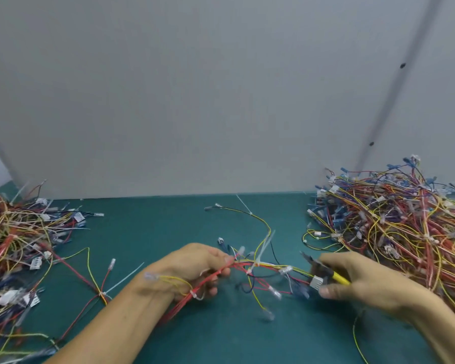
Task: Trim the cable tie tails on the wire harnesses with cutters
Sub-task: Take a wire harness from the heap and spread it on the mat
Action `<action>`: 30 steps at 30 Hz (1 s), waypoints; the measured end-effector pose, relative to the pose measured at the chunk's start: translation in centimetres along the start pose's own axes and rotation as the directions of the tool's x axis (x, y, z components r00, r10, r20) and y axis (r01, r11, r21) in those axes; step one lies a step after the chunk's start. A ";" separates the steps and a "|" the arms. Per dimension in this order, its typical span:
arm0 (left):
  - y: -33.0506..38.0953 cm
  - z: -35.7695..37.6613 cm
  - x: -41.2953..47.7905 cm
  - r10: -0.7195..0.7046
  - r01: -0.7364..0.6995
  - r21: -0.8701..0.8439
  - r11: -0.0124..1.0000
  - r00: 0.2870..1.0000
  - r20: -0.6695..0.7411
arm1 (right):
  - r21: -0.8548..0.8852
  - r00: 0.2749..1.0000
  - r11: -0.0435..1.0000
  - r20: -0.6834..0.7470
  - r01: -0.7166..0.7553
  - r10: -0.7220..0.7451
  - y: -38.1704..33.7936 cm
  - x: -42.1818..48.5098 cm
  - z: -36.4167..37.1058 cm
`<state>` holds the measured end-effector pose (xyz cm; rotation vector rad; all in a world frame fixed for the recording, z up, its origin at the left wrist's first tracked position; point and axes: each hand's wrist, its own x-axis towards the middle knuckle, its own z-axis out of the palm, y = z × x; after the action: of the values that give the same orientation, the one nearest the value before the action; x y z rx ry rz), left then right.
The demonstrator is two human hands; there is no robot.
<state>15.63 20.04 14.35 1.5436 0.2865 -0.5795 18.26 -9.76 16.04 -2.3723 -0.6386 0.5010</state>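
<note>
Your left hand (pixel 200 269) is curled round a harness (pixel 260 269), gripping a bunch of thin red wires. The harness stretches across to your right hand (pixel 363 283), just above the bench (pixel 168 227). It is a loose bundle of slim, round, plastic-coated wires in red, yellow, blue and black, ending in small clear and white block connectors.

Two white ties show on the harness. One, near its middle, has a long, flat, translucent tail (pixel 265 244) standing up and leaning right. The other sits by your left wrist.

Your right hand holds one pair of cutters (pixel 323 270) by smooth yellow handles. The dark metal nose points left toward the harness, close to it. Motion blur hides how far apart the blades are. Your right thumb lies beside a white rectangular connector.

The bench has a matte teal surface. Two tangled piles of harnesses lie on it: a flatter one at the left (pixel 19 245) and a taller mound at the right (pixel 405 222). A plain grey panel (pixel 221 88) stands behind the bench.
</note>
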 end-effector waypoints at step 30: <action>-1.2 1.6 -0.9 0.721 -0.220 0.846 0.486 0.648 -0.246 | -0.380 0.845 0.757 -0.177 -0.532 0.505 4.6 -0.4 -1.1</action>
<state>13.96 18.66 13.85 2.5179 -0.0030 0.3778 19.98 -13.63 13.96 -2.9764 -0.0252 0.5594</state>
